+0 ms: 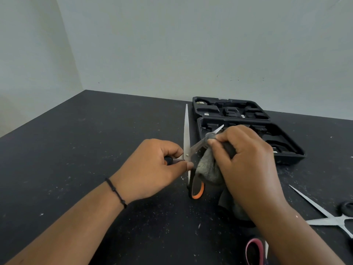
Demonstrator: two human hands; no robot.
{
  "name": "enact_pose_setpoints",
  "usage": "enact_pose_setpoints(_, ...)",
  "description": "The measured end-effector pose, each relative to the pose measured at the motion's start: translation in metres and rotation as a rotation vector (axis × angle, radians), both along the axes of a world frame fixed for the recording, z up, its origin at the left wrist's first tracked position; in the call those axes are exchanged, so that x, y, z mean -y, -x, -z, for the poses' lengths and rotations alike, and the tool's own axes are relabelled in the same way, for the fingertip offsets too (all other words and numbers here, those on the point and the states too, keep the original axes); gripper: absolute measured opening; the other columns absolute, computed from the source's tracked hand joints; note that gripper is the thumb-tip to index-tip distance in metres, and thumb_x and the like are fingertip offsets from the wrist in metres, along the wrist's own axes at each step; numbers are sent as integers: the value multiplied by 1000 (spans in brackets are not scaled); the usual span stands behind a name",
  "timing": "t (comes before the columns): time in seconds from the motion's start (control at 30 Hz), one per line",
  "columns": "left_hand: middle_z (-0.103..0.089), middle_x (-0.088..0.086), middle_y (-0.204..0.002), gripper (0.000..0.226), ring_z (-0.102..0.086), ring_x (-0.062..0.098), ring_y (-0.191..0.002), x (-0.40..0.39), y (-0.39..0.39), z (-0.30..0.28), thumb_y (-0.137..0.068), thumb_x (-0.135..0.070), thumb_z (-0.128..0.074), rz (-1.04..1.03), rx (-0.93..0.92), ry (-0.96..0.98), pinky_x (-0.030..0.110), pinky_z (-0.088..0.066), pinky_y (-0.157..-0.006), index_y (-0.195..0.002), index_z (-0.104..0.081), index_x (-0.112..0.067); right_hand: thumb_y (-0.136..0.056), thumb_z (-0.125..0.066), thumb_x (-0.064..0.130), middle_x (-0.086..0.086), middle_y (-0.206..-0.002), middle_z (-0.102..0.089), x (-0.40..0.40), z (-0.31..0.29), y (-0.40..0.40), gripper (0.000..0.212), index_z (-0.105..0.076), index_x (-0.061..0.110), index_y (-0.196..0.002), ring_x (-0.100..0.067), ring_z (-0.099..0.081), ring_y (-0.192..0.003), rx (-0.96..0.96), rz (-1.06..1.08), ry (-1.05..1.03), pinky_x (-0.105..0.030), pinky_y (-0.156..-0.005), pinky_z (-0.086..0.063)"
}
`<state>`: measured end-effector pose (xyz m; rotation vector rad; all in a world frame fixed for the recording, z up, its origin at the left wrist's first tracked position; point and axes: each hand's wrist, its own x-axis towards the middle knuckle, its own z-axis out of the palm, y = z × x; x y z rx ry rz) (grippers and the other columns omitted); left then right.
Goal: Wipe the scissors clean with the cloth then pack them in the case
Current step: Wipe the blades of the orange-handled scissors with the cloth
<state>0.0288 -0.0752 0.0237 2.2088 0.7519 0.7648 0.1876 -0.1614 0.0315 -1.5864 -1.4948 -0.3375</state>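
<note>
Pale walls meet in a corner behind a black table, dusty with light specks.

Head view. Your left hand pinches the open scissors at the pivot, fingers curled round one black handle. One blade runs straight toward 12 o'clock. The other slants toward 2 o'clock and passes into your right hand, whose fingertips pinch the grey cloth round that blade near its tip. The orange-lined handle hangs toward 6 o'clock, between your wrists.

The case lies open at 1 o'clock, just beyond your right hand; both moulded halves face up. Its long side runs from 11 toward 4 o'clock. Your right hand is nearer to it, so packing looks like a short carry away from you.

Count: three pairs of scissors show. One is in your hands. A second pair of scissors lies open at 4 o'clock, partly cut off by the edge. A pink handle under your right forearm marks a third. One cloth, one case. Judging from this, wiping is not yet done, and no scissors are visible in the case.
</note>
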Motion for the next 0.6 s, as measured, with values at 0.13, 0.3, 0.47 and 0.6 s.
enact_pose_setpoints(0.13, -41, -9, -50, 31, -34, 5, -44, -1, 0, 2, -81, -32, -70, -11, -8, -29, 14, -29, -45, -63, -60, -9, -82, -71, 8, 1, -70, -54, -1, 2, 2, 19, -57, 9, -68, -11, -48, -66, 35, -65, 33, -26, -60, -40)
enact_pose_setpoints(0.3, -43, -9, -49, 29, -36, 6, -44, 0, 1, 2, -81, -32, -71, -22, -21, -52, 14, -29, -45, -61, -61, -14, -84, -68, 11, 1, -72, -56, -2, 1, -2, 17, -59, 9, -70, -13, -53, -68, -49, 11, 15, -29, -62, -41)
enact_pose_setpoints(0.47, -43, -11, -49, 32, -36, 6, -44, -1, 1, 1, -82, -33, -70, -17, -25, -62, 15, -29, -45, -57, -57, -18, -83, -69, 13, 4, -72, -58, 0, -1, 0, 15, -61, 12, -71, -8, -53, -70, -57, -33, 83, -24, -64, -41)
enact_pose_setpoints(0.6, -39, -8, -48, 35, -34, 8, -45, 1, 0, 2, -81, -37, -68, -25, -66, -96, 17, -29, -44, -56, -54, -17, -85, -67, 13, 4, -72, -59, 1, -3, -6, 17, -59, 12, -70, -10, -52, -72, -146, 92, 29, -19, -65, -39)
